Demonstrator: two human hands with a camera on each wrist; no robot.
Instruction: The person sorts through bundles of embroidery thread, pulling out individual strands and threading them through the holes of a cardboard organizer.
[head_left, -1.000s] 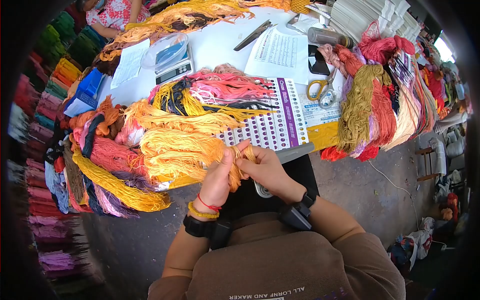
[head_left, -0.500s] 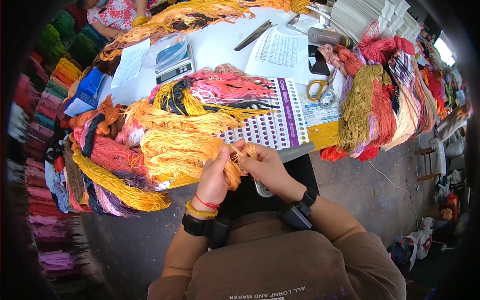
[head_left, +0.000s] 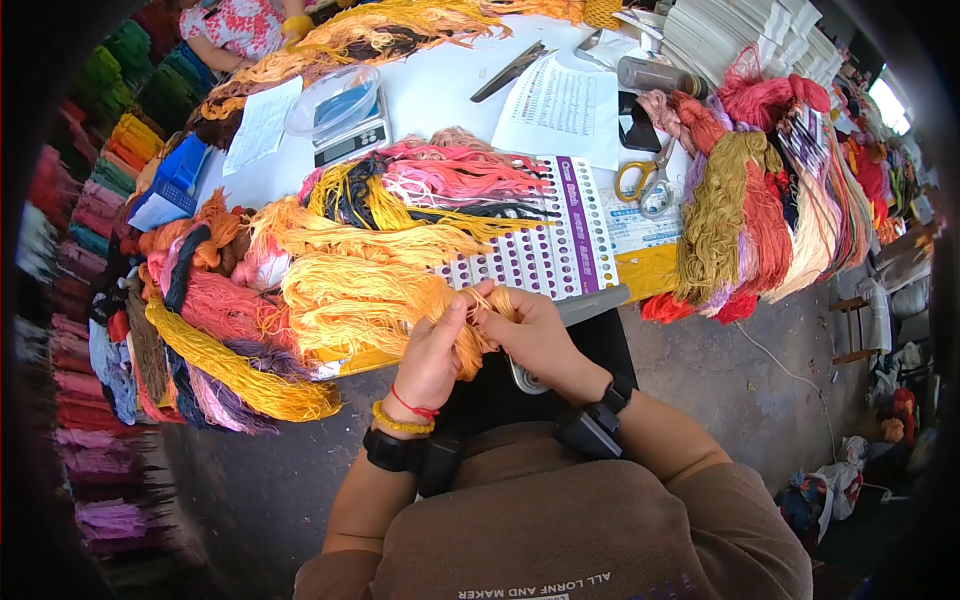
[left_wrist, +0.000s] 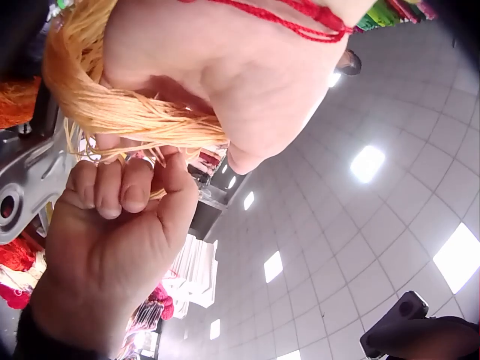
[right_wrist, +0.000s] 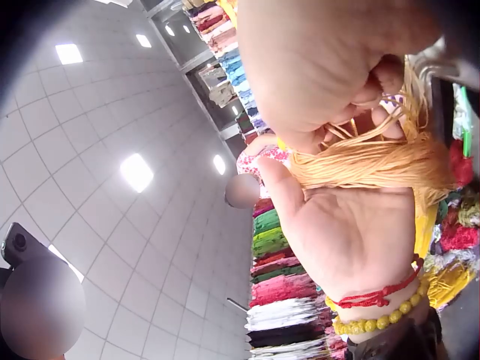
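Orange yarn is held at the near edge of the surface, between two hands. It is gripped in the curled fingers of the left hand (red cord and yellow beads at that wrist), while its strands are pinched by the right hand. Just beyond lie a colour chart and yellow-handled scissors, beside heaped skeins.
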